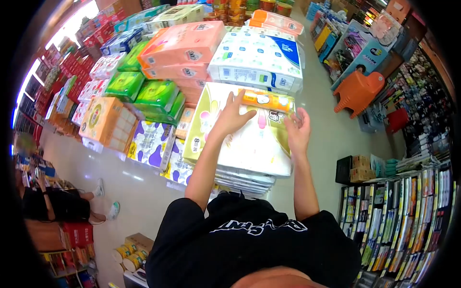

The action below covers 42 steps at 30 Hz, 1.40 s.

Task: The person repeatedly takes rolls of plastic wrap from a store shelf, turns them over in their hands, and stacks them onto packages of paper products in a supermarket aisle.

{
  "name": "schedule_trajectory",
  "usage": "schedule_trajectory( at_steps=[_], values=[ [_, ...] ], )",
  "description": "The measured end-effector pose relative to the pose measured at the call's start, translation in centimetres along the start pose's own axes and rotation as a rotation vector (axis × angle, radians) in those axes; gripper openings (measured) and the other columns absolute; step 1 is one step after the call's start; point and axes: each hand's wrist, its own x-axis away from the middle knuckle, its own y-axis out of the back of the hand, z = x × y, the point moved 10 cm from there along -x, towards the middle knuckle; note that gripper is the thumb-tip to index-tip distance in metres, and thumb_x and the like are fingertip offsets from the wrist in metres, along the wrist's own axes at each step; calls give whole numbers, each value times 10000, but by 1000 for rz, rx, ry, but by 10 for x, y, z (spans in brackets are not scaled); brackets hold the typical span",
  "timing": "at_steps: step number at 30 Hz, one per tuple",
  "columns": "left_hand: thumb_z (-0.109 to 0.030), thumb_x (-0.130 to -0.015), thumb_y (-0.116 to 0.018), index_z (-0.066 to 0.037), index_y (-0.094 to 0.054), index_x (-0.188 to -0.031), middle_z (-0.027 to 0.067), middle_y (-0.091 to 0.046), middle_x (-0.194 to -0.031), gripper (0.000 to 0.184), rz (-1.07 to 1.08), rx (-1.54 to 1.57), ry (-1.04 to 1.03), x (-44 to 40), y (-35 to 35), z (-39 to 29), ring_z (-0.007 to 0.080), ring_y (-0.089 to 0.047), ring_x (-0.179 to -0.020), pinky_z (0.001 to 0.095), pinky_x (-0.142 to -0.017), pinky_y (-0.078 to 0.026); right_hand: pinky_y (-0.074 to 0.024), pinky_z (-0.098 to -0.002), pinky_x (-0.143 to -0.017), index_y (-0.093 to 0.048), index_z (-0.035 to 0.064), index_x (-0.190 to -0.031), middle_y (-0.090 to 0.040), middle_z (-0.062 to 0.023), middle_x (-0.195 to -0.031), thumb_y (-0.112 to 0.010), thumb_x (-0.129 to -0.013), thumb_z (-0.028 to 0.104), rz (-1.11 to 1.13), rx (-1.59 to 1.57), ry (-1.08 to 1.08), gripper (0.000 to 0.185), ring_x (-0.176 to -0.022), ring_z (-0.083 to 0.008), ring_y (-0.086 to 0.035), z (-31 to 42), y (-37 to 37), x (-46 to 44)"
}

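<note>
An orange-yellow oblong pack [266, 100] lies flat on a large white and gold tissue package [254, 144]. My left hand [234, 115] is at the pack's left end, fingers spread, with the fingertips beside or touching it. Near the pack's right end, my right hand [298, 130] has its fingers apart and slightly curled, and nothing shows in it. Whether either hand touches the pack is hard to tell. Under the white and gold package are more white packages [242, 181] in a stack.
Behind are a white and blue tissue package [257, 60] and pink tissue packages [185, 43]. Green packs [156, 98] and an orange pack [108, 122] sit to the left. An orange stool [357, 91] stands right; a person [57, 204] is at far left.
</note>
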Motion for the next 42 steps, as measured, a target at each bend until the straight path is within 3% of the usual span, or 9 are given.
schedule_trajectory(
  at_steps=[3,6,14,20,25,31,34,37,42],
  values=[
    [-188,-829,-776,-128,-273,-1579,365,-146,-1595,905,-42,-193,-51,-9,-24,18,562,-449,-1301,542,-1038,-449,-512,-317,-926,-477,-22,-1423,-633,-192,-1232,-749,-886,130,-41,305,-44,621,-1064,-207,-621,-33,-2,-2],
    [-170,-827,-769,-103,-317,-1558,355,-157,-1593,863,-13,-147,-27,-9,-20,6,525,-503,-1238,545,-1004,-467,-515,-326,-916,-538,-25,-1368,-650,-185,-1178,-762,-873,157,-25,418,73,573,-1028,-215,-633,-18,-9,1],
    [-124,-851,-665,-42,-586,-1279,195,-535,-1354,443,-5,-291,-209,-2,-31,-7,382,-545,-1154,501,-941,-441,-524,-376,-851,-566,-11,-1318,-646,-155,-1100,-771,-813,157,-33,548,119,570,-967,-259,-631,-16,-15,4],
    [-109,-863,-600,-46,-590,-1307,174,-513,-1445,449,-16,-418,-281,-1,-42,-16,351,-512,-1236,530,-983,-390,-537,-337,-843,-592,-7,-1272,-672,-134,-1099,-762,-839,134,-46,370,155,486,-942,-211,-652,-14,-7,4],
    [-382,-902,-640,-60,-542,-1405,187,-374,-1591,605,59,-444,-169,-1,-44,-18,414,-441,-1337,550,-1079,-340,-523,-284,-877,-571,-9,-1288,-656,-78,-1129,-711,-907,72,67,-55,-52,413,-988,-137,-621,-14,9,22],
    [-473,-925,-617,-71,-488,-1464,192,-343,-1606,684,102,-570,-95,-4,-51,-16,428,-458,-1326,562,-1071,-368,-546,-317,-853,-568,-7,-1304,-675,-127,-1192,-742,-890,154,-27,163,-35,477,-994,-182,-667,16,141,109],
    [-551,-934,-577,-71,-451,-1490,197,-324,-1613,745,156,-543,-93,-32,-62,19,499,-477,-1289,568,-1079,-386,-549,-337,-866,-558,-6,-1326,-662,-163,-1236,-759,-879,204,-107,248,-245,534,-1021,-222,-678,3,241,174],
    [-516,-964,-562,-28,-426,-1493,248,-352,-1578,733,208,-665,131,-21,-65,-42,503,-491,-1282,553,-1092,-384,-548,-375,-881,-560,-4,-1323,-650,-204,-1256,-760,-870,269,-200,477,-412,566,-1043,-288,-684,-20,334,245],
    [-456,-977,-596,79,-427,-1447,304,-478,-1456,732,195,-248,-325,46,-213,-161,433,-486,-1333,498,-1119,-370,-501,-447,-982,-535,-20,-1349,-604,-246,-1319,-697,-887,416,-54,870,-524,656,-1151,-388,-624,-21,417,343]
  ],
)
